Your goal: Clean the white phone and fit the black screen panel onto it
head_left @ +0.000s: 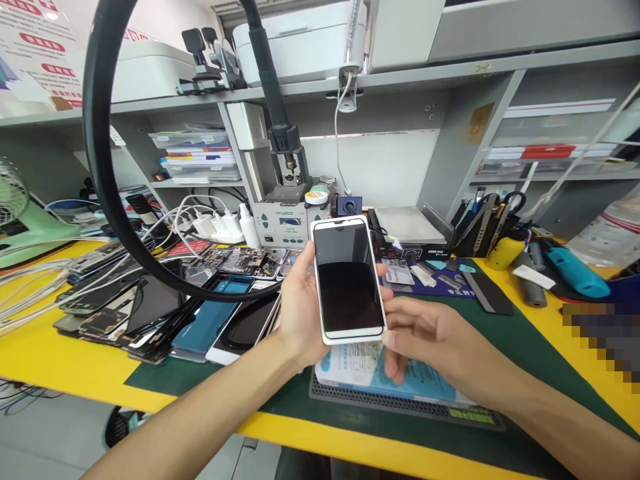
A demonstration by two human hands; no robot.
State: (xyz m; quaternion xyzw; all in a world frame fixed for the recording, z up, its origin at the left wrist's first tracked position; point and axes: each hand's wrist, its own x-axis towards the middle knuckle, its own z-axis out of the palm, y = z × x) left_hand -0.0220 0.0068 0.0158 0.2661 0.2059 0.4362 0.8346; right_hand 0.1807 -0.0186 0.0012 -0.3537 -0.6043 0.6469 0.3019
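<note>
- Phone in the left hand, right hand at its lower right corner.
- Below: a packet on a pad, on the mat.
- Left: a phone pile; farther left, a fan.
- Behind: a station, plugs at its left.
- Right: scissors, seemingly in a holder.
- Above, at back: boxes on a shelf.

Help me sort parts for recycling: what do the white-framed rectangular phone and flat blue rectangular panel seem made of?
The white-framed rectangular phone: glossy front, probably glass, since it reflects a pale patch; its smooth border could be plastic or coated metal. The flat blue rectangular panel: perhaps glass or plastic, judging by its smooth sheen.
</note>
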